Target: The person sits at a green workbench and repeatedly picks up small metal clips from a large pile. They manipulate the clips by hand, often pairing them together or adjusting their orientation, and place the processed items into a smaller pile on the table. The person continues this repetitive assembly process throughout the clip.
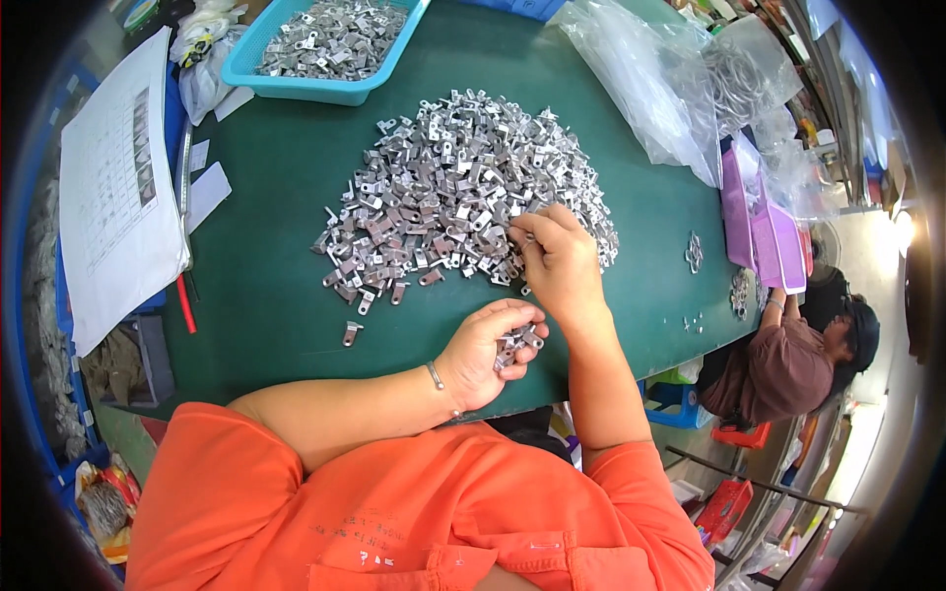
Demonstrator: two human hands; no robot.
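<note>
A big heap of small bent metal brackets (453, 177), each with a hole, covers the middle of the green table. My left hand (488, 355) is cupped around several of these metal brackets (516, 345), close to the near edge of the heap. At the heap's near right side, my right hand (562, 256) has its thumb and fingers pinched together. A bracket seems to be between those fingertips, partly hidden by them. One loose bracket (352, 333) lies apart from the heap, to the left of my left hand.
A light blue basket (355, 94) of similar brackets stands at the far left. Paper sheets (123, 197) and a red pen (186, 303) lie at the left. Clear plastic bags (641, 84) and purple bins (777, 246) are at the right. Another person (788, 364) sits beyond the table's right end.
</note>
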